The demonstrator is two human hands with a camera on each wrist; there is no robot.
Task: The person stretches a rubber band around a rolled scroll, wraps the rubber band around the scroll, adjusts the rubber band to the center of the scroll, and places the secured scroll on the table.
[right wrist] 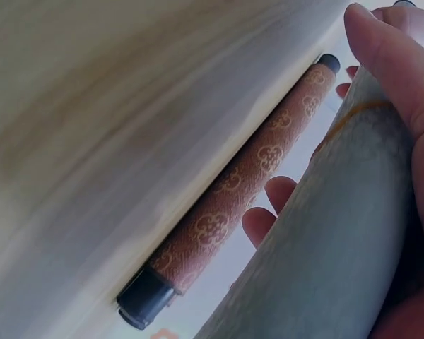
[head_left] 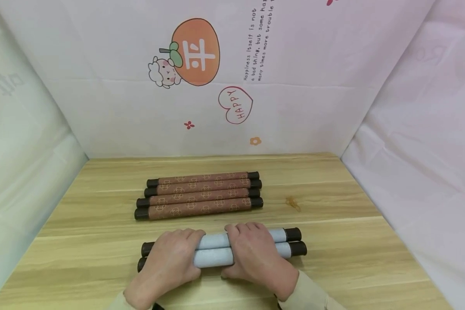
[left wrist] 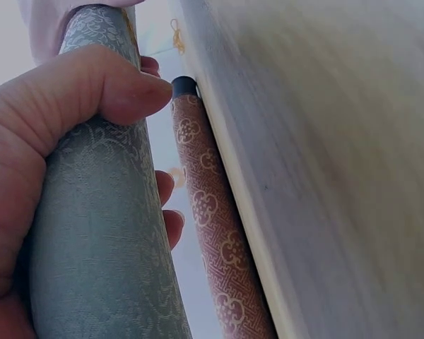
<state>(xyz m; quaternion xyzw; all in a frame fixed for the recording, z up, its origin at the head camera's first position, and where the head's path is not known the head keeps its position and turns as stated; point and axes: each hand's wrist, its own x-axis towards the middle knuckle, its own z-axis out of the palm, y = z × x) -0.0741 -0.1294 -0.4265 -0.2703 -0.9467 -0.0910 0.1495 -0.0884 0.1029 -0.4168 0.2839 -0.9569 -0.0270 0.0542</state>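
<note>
Two pale blue hanging scrolls (head_left: pixel 213 257) with dark end knobs lie side by side near the front of the table. My left hand (head_left: pixel 173 258) grips them left of the middle, thumb on the near side and fingers over the top. Right of the middle, my right hand (head_left: pixel 257 254) holds the same pair in a like way. The right wrist view shows a tan rubber band (right wrist: pixel 357 113) round a blue scroll. Behind the hands lie several brown patterned scrolls (head_left: pixel 201 209) with black knobs, in a row, touched by neither hand.
Loose rubber bands (head_left: pixel 292 203) lie on the wood-grain table (head_left: pixel 333 241), right of the brown scrolls. A white printed cloth (head_left: pixel 294 107) hangs behind the table, and pale cloth walls stand at the left and right.
</note>
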